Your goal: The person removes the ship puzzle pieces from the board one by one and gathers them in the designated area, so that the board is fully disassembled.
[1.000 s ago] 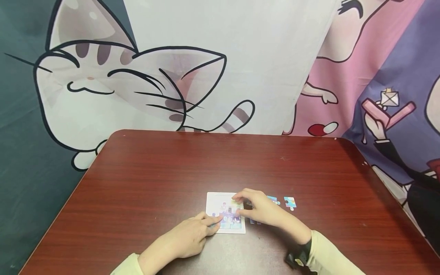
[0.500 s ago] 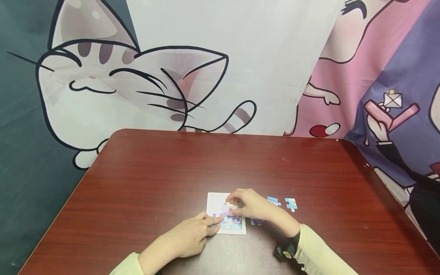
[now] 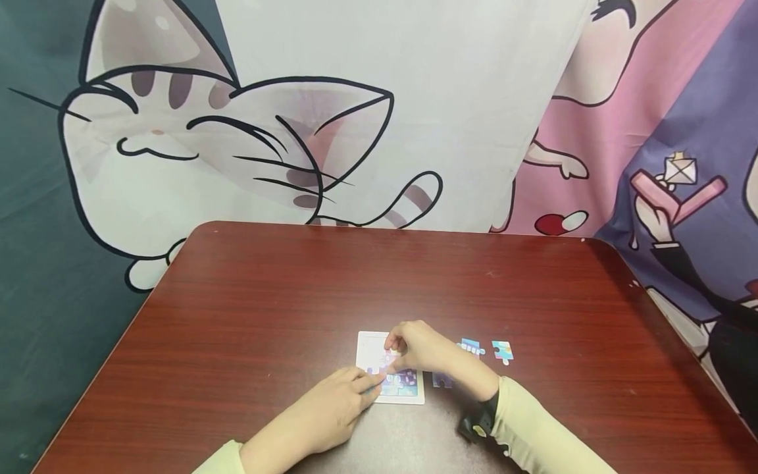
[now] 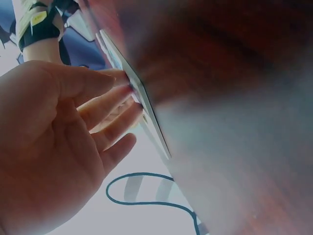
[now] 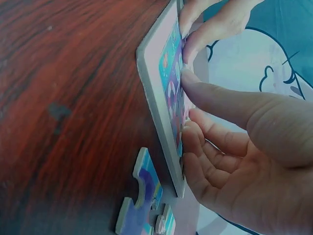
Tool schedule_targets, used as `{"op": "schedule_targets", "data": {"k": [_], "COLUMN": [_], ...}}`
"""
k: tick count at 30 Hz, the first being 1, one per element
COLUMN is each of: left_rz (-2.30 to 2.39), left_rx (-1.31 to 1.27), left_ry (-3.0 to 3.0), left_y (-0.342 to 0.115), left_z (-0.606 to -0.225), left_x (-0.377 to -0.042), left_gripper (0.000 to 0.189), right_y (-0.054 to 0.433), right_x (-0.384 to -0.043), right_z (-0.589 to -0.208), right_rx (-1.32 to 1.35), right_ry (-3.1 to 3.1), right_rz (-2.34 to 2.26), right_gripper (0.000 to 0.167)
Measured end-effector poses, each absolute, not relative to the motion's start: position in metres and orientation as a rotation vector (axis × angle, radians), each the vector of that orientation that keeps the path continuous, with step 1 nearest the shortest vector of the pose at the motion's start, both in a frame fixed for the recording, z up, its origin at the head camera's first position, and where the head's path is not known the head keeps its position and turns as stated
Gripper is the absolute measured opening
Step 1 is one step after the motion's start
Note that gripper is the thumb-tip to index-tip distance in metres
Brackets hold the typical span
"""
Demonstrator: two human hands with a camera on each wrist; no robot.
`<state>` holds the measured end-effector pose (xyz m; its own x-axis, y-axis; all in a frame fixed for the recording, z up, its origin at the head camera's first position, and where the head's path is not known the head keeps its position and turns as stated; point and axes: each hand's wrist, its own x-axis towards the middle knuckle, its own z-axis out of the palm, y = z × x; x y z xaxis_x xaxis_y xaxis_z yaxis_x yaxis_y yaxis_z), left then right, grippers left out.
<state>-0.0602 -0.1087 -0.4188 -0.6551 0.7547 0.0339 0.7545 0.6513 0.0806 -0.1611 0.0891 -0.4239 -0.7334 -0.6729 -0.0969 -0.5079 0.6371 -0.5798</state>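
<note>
A small white-bordered jigsaw board (image 3: 370,339) lies on the table, with joined purple and blue puzzle pieces (image 3: 403,390) on its near part. My left hand (image 3: 337,405) reaches in from the left, its straight fingers resting on the joined pieces. In the left wrist view, the thumb and fingertips (image 4: 134,110) meet the board's edge. My right hand (image 3: 423,349) is over the board's right half, thumb and curled fingers pinching a puzzle piece that they mostly cover. The right wrist view shows the thumb (image 5: 210,93) touching the picture, opposite the other fingers.
Right of the board lie loose pieces: a blue one (image 3: 472,347), a colourful one (image 3: 503,350) and a purple one (image 3: 441,380) partly beneath the right forearm. The reddish-brown table (image 3: 266,283) ends at a cartoon-printed cloth (image 3: 474,131) behind.
My right hand has shifted left across the board, its fingers curling more and the forearm following. The left hand keeps almost the same place. More of the loose pieces shows beside the right forearm.
</note>
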Motion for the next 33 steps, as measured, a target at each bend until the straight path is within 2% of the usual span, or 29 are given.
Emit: {"op": "schedule_targets", "data": {"k": [7, 21, 29, 33], "left_rz": [0.097, 0.12, 0.003, -0.001], "left_rx": [1.354, 1.187, 1.339, 1.31], "left_ry": [2.88, 2.783, 2.748, 2.733], "left_y": [-0.106, -0.101, -0.087, -0.081], "left_z": [-0.421, -0.41, -0.413, -0.412], "left_x": [-0.05, -0.054, -0.063, -0.067], "left_gripper": [0.041, 0.041, 0.046, 0.047], "right_y": [0.089, 0.081, 0.085, 0.084], "right_x": [-0.161, -0.161, -0.161, -0.16], "right_z": [-0.425, -0.42, -0.425, -0.423], "right_rx": [-0.914, -0.769, -0.768, -0.772], "right_ry": [2.578, 2.526, 2.504, 2.506], "right_rz": [-0.773, -0.76, -0.838, -0.842], "right_gripper": [0.029, 0.029, 0.028, 0.026]}}
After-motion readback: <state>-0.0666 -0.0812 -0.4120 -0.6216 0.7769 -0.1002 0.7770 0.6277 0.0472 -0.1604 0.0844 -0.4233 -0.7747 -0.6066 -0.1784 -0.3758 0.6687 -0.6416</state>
